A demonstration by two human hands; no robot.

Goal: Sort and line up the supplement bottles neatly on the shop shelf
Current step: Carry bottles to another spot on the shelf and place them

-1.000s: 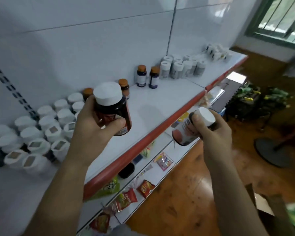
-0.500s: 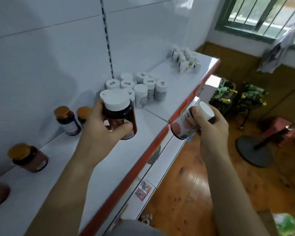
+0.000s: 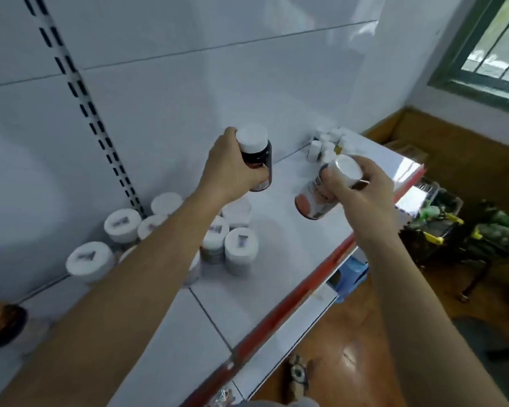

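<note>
My left hand [image 3: 228, 168] grips a dark bottle with a white cap [image 3: 254, 154], held upright above the white shelf [image 3: 279, 277]. My right hand [image 3: 362, 189] holds a white-labelled bottle with a white cap [image 3: 321, 192], tilted, over the shelf's right part. Under my left forearm stands a cluster of several white-capped bottles [image 3: 240, 249]. A smaller group of white bottles [image 3: 326, 145] stands at the shelf's far end against the wall.
The shelf has a red front edge [image 3: 291, 301], with lower shelves beneath it. An orange-capped dark bottle [image 3: 0, 321] sits at the far left. Black crates with green items [image 3: 441, 221] stand on the wooden floor at right. A window [image 3: 494, 51] is top right.
My view has swung right along the shelf. Both hands, still holding their bottles, have moved out over the shelf past the white-capped cluster; the right-hand bottle now hangs over the shelf, not beyond its edge.
</note>
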